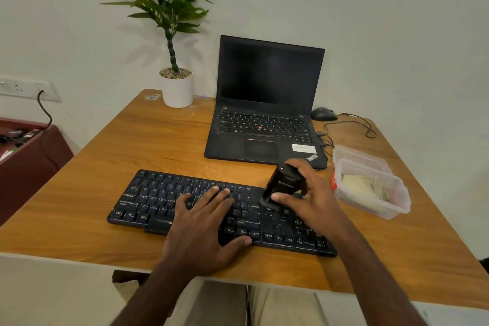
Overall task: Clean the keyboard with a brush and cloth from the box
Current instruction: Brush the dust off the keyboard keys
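Note:
A black keyboard [164, 201] lies across the front of the wooden table [132, 145]. My left hand [203, 222] rests flat on its middle keys, fingers spread and straight. My right hand [309, 193] grips a black brush [283, 185] with thumb and fingers, the brush's lower end down on the keys at the keyboard's right part. To the right stands a clear plastic box [341, 161], open, with a pale folded cloth [365, 185] inside.
An open black laptop [267, 103] stands behind the keyboard. A wired mouse [323, 114] and its cable lie at the back right. A potted plant [177, 87] stands at the back left. A dark red unit [31, 167] sits left of the table.

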A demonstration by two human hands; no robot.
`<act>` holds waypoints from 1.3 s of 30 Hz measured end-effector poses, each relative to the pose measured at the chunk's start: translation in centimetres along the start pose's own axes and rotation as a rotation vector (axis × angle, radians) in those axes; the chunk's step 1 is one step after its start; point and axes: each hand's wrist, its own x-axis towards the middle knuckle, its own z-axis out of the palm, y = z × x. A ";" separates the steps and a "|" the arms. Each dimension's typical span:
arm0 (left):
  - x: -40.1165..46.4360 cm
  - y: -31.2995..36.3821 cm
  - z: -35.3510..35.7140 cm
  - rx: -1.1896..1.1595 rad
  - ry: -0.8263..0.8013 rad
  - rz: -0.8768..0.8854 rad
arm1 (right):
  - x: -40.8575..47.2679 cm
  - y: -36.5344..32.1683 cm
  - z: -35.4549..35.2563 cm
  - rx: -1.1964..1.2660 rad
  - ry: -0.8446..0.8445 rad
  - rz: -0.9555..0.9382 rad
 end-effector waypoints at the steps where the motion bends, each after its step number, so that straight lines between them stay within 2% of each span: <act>1: 0.0 0.0 0.0 -0.003 0.004 0.000 | -0.3 0.3 -0.6 -0.024 -0.040 0.013; 4: 0.1 -0.1 0.1 -0.004 0.006 0.005 | -1.0 1.2 -2.7 -0.102 -0.068 0.050; 6: 0.1 -0.1 0.2 0.001 0.000 0.002 | -1.0 1.6 -3.9 -0.143 0.025 0.049; 9: 0.1 -0.1 0.3 0.003 -0.001 0.000 | -1.3 2.0 -4.5 -0.067 0.108 0.046; 14: 0.1 0.0 0.3 0.009 0.005 -0.003 | -1.7 1.0 -1.7 -0.020 0.023 0.043; 18: 0.1 -0.1 0.2 0.005 0.014 -0.014 | -0.8 0.4 1.2 -0.073 0.083 0.009; 24: 0.0 -0.2 0.2 0.001 0.014 -0.025 | -0.4 -0.1 0.1 0.010 0.129 0.040; 30: 0.1 -0.3 0.4 0.002 0.020 -0.023 | -0.7 0.8 -0.3 -0.023 0.044 0.101; 34: 0.1 -0.2 0.3 0.008 0.019 -0.020 | 0.1 0.0 2.5 -0.085 0.092 0.017; 39: 0.0 -0.2 0.1 -0.011 0.020 -0.030 | 0.1 -0.4 1.2 0.035 0.231 0.076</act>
